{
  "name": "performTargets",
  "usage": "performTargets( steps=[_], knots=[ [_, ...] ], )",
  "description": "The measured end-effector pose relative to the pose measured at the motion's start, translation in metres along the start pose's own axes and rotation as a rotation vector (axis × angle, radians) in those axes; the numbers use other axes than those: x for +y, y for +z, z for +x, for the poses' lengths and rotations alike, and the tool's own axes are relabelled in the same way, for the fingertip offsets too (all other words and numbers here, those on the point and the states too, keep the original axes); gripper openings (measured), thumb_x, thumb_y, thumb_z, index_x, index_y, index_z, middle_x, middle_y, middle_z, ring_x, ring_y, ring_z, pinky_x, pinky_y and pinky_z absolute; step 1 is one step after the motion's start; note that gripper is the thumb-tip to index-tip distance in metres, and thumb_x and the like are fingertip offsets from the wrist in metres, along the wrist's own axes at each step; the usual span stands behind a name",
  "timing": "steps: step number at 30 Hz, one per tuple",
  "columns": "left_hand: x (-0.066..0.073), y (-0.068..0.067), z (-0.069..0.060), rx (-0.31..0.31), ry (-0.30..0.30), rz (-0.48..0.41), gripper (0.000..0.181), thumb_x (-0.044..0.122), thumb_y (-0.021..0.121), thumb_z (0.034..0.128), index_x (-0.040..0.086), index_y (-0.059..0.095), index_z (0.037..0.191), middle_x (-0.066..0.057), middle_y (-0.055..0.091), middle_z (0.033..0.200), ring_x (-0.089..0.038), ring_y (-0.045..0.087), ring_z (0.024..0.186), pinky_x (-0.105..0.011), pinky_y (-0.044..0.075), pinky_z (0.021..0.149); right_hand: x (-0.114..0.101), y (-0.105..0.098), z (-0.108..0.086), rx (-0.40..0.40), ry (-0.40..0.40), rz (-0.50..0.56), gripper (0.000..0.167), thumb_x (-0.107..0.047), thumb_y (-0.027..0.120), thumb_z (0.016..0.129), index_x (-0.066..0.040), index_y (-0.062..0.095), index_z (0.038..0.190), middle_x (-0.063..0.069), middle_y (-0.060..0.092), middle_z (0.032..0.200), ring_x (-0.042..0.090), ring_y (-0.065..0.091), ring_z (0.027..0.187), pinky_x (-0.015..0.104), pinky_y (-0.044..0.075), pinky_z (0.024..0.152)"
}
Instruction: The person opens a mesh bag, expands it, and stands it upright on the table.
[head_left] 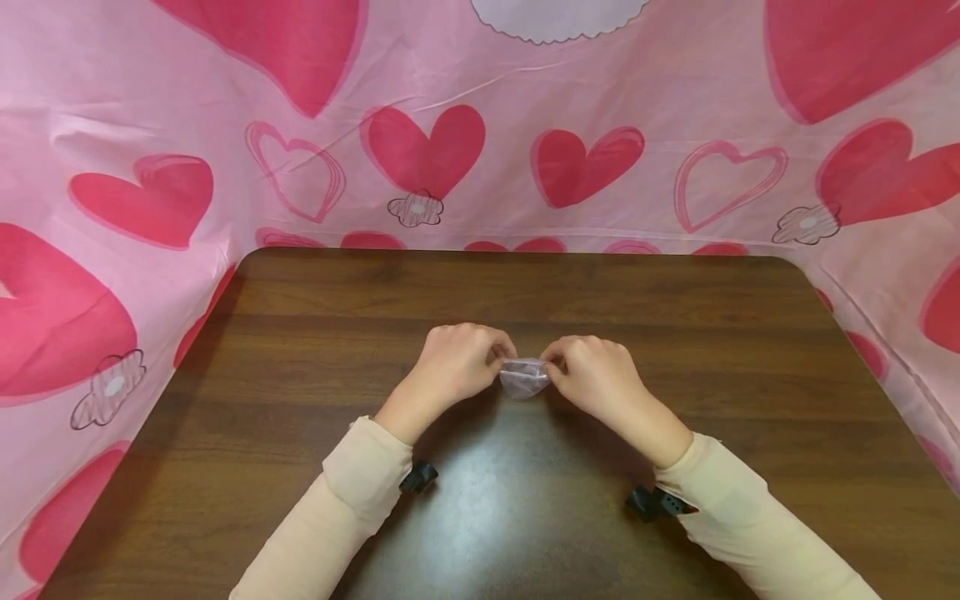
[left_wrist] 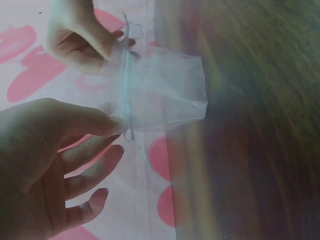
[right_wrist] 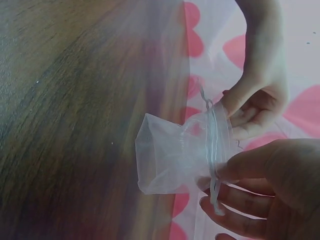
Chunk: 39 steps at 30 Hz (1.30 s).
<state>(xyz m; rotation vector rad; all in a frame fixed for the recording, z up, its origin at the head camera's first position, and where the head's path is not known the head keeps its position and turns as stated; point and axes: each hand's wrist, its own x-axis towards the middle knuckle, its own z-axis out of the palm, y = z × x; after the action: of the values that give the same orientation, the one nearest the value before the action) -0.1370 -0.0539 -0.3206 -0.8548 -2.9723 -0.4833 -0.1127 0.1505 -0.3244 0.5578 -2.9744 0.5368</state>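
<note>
A small sheer white drawstring pouch (head_left: 524, 380) hangs between my two hands, above the middle of the table. My left hand (head_left: 462, 360) pinches one side of its top edge between thumb and finger. On the opposite side, my right hand (head_left: 597, 372) pinches the rim near the drawstring. In the left wrist view the pouch (left_wrist: 167, 90) shows a pale cord band, with loose cord ends at both sides. The right wrist view shows the see-through pouch body (right_wrist: 165, 155) with a squared bottom. I can make out nothing inside it.
A dark brown wooden table (head_left: 300, 333) lies beneath both hands. Pink cloth printed with red hearts (head_left: 585, 167) rises along its back and sides. Black wrist devices (head_left: 418, 477) sit under both cream sleeves (head_left: 367, 467).
</note>
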Motion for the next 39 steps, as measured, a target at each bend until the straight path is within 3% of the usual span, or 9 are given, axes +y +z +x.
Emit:
performTargets(
  steps=[9,13,17,21,26,33,36,39],
  knots=[
    [-0.002,0.001,-0.005,-0.022,-0.040,-0.036,0.018,0.015,0.069,0.0869,0.029,0.076,0.095,0.013,0.072,0.087,-0.007,0.065,0.078,-0.035,0.047,0.061,0.001,-0.001,0.000,-0.012,0.021,0.021,0.008,-0.015,0.076,0.084,-0.015,0.079,0.091,-0.004,0.067,0.074,0.012,0.057,0.060,0.035,0.044,0.051],
    [-0.001,0.005,-0.007,0.015,-0.029,-0.036,0.015,0.016,0.071,0.0867,0.028,0.076,0.094,0.012,0.071,0.085,-0.007,0.065,0.076,-0.034,0.047,0.060,0.001,0.001,-0.001,0.017,0.011,0.034,0.009,-0.014,0.076,0.084,-0.014,0.078,0.093,-0.003,0.067,0.074,0.012,0.055,0.059,0.035,0.044,0.050],
    [0.004,0.009,-0.008,0.067,-0.014,-0.024,0.006,0.026,0.074,0.0877,0.026,0.077,0.093,0.013,0.070,0.082,-0.007,0.062,0.070,-0.032,0.045,0.056,0.000,0.005,-0.002,0.095,-0.012,0.051,0.009,-0.013,0.077,0.084,-0.015,0.078,0.092,-0.005,0.066,0.074,0.013,0.057,0.061,0.036,0.045,0.051],
    [0.010,0.012,-0.007,0.091,-0.022,0.003,0.011,0.034,0.073,0.0881,0.025,0.077,0.093,0.014,0.063,0.069,-0.006,0.054,0.060,-0.029,0.041,0.051,-0.002,0.008,-0.003,0.139,-0.023,0.080,0.007,-0.014,0.077,0.084,-0.017,0.078,0.090,-0.006,0.066,0.076,0.011,0.058,0.064,0.035,0.046,0.052],
    [0.017,0.015,-0.006,0.121,-0.080,0.024,0.010,0.029,0.069,0.0895,0.024,0.077,0.092,0.013,0.053,0.056,-0.009,0.048,0.052,-0.030,0.038,0.047,-0.005,0.009,-0.004,0.133,0.017,0.119,0.008,-0.017,0.078,0.085,-0.019,0.077,0.092,-0.006,0.065,0.079,0.011,0.057,0.066,0.034,0.044,0.052],
    [0.022,0.018,-0.005,0.203,-0.194,0.000,0.014,0.023,0.064,0.0896,0.022,0.076,0.097,0.004,0.061,0.061,-0.018,0.056,0.053,-0.036,0.043,0.049,-0.008,0.007,-0.005,0.084,0.118,0.158,0.022,-0.026,0.080,0.084,-0.016,0.074,0.103,0.001,0.069,0.093,0.018,0.063,0.076,0.040,0.048,0.058],
    [0.021,0.017,-0.005,0.193,-0.251,-0.010,0.016,0.024,0.063,0.0905,0.021,0.074,0.101,0.001,0.058,0.058,-0.019,0.056,0.054,-0.037,0.043,0.050,-0.008,0.008,-0.005,0.062,0.146,0.128,0.031,-0.030,0.080,0.084,-0.012,0.073,0.109,0.004,0.070,0.099,0.020,0.064,0.076,0.041,0.049,0.057],
    [0.019,0.017,-0.007,0.172,-0.280,-0.014,0.016,0.025,0.063,0.0911,0.022,0.074,0.102,0.002,0.058,0.058,-0.019,0.054,0.053,-0.037,0.042,0.050,-0.006,0.008,-0.005,0.040,0.167,0.089,0.033,-0.034,0.080,0.084,-0.012,0.073,0.108,0.003,0.071,0.094,0.019,0.062,0.071,0.038,0.046,0.053]
  ],
)
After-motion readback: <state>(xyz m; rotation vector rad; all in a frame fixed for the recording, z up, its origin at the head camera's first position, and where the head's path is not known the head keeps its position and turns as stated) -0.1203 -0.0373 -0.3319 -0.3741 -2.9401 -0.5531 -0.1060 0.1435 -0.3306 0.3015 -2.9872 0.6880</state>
